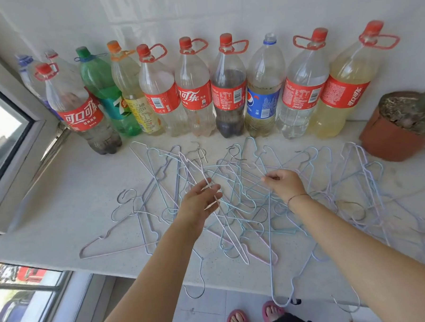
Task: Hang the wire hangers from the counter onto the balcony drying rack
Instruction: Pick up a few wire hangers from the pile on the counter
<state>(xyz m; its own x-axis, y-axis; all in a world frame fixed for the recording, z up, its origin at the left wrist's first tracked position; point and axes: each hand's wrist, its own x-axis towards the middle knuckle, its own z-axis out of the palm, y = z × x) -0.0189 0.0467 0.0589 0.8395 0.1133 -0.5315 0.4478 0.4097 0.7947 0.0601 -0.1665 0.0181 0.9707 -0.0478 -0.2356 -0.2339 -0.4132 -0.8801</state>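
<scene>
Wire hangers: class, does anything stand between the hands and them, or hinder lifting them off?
Nothing does: left hand and right hand each pinch one of the hangers. They lie crossed in a tangled pile on the counter, so neighbours may snag. The drying rack is out of view.

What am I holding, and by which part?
Left hand pinches a pale pink wire hanger midway along a straight side; right hand pinches a light blue wire hanger at the end opposite its hook.

Bright daylight from the grey-framed glass window (2, 122) at left; faint soft shadows on the pale speckled stone counter (61, 205). Wide-angle bending at edges, slight softness throughout.
</scene>
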